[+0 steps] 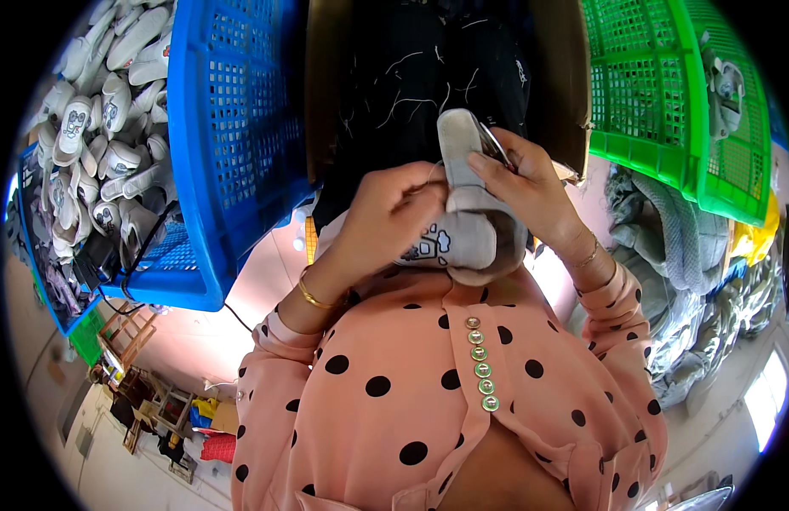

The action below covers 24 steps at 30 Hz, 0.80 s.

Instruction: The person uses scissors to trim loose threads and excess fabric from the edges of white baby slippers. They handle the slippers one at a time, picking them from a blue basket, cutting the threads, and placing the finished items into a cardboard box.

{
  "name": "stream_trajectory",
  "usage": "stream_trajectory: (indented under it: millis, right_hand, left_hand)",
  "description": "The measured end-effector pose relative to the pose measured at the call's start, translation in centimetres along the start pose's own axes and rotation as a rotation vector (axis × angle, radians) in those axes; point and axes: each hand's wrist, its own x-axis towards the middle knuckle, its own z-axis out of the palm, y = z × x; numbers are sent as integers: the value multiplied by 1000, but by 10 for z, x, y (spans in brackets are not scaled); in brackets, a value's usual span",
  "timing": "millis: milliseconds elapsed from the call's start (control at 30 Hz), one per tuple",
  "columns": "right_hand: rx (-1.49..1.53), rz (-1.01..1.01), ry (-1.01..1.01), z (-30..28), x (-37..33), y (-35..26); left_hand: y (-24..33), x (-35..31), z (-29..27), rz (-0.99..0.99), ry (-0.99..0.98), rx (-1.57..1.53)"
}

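My right hand point(529, 177) grips a small pale grey-white shoe point(459, 145), the thumb lying on it. A shiny metal tool with a narrow blade, perhaps thread snips point(499, 149), sticks out between the fingers of that same hand. My left hand point(386, 213) is closed at the shoe's left edge, its fingertips curled together. What they pinch, if anything, is too small to make out. Just below, against my lap, lies another pale shoe part point(467, 243) with a dark line drawing, partly covered by my left hand.
At the left, a blue plastic basket point(233, 128) stands beside a heap of similar pale shoes point(114, 162). On the right is a green basket point(650, 94) with a grey piece hanging on it. Grey bundles point(667, 230) lie below it. Loose threads cling to dark trousers point(403, 94).
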Motion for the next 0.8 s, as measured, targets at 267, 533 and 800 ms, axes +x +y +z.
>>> stream_trajectory:
  millis: [267, 533, 800]
  right_hand:
    - [156, 25, 28, -1, -2, 4]
    - [-569, -466, 250, -18, 8, 14]
    - [-1340, -737, 279, -28, 24, 9]
  left_hand:
    - [2, 10, -1, 210, 234, -325]
    - [-17, 39, 12, 251, 396, 9]
    - [-33, 47, 14, 307, 444, -168]
